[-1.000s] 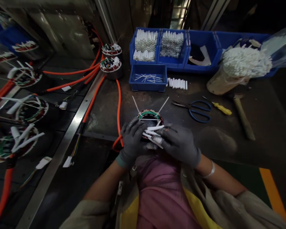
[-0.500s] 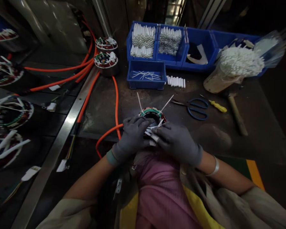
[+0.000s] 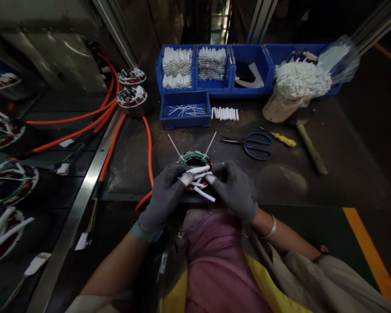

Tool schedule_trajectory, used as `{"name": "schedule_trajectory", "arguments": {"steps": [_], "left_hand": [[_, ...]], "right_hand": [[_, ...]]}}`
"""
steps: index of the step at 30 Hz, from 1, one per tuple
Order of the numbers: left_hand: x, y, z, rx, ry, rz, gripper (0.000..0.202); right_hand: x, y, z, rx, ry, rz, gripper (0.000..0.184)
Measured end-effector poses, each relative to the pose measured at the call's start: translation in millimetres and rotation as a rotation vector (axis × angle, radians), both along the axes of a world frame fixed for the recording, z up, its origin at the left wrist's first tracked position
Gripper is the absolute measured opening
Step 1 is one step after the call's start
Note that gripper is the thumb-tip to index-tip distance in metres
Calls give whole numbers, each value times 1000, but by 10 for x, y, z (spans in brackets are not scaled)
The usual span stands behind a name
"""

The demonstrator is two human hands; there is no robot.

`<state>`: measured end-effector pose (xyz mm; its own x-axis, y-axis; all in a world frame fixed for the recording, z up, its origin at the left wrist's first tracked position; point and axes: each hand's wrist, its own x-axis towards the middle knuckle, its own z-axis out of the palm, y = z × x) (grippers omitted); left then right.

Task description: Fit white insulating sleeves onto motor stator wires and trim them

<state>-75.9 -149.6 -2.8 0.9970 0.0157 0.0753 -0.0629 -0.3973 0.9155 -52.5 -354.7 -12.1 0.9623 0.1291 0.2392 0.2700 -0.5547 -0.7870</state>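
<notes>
The gray-gloved left hand (image 3: 163, 202) and right hand (image 3: 234, 191) sit close together, pinching white sleeves (image 3: 203, 194) over a wound motor stator (image 3: 195, 157), lower middle of the worktop (image 3: 280, 187). The stator looks heavy and stiff, best gripped by its rim; the sleeves look light and slippery.

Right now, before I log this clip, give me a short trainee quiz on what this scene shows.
1. True or false: the grey-gloved left hand and right hand both reach over the wound stator.
2. Which tool lies just right of the blue-handled scissors? A: a yellow-handled screwdriver. B: pliers. C: a tape measure.
3. What colour is the cable curving down past the left hand?

Key: 1 true; 2 A; 3 orange.
</notes>
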Motion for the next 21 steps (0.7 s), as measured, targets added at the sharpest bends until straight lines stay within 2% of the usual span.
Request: {"name": "schedule_trajectory", "arguments": {"steps": [2, 4, 8, 10, 13, 15, 17, 19, 21], "left_hand": [[-38, 29, -37, -28, -33, -17, 19], [-57, 75, -49, 36, -91, -63, 19], [-35, 153, -43, 175, -139, -135, 25], [-16, 159, -53, 216, -150, -137, 25], [-7, 132, -82, 284, -173, -91, 33], [-12, 103, -93, 310, -187, -62, 40], [-18, 73, -85, 305, -195, -66, 37], [-16, 46, -64, 301, -204, -100, 27], [-6, 26, -43, 313, -236, -124, 20]], "right_hand": [[86, -26, -7, 4, 64, -21, 27], [165, -73, 6, -32, 101, 21, 37], [224, -129, 42, -122, 109, 151, 28], [206, -114, 58, -181, 104, 161, 27], [159, -66, 105, -391, 134, 193, 26], [142, -45, 162, -577, 166, 257, 32], [158, -50, 240, -729, 179, 345, 39], [226, -82, 323, -812, 159, 452, 39], [346, -132, 386, -825, 107, 568, 33]]}}
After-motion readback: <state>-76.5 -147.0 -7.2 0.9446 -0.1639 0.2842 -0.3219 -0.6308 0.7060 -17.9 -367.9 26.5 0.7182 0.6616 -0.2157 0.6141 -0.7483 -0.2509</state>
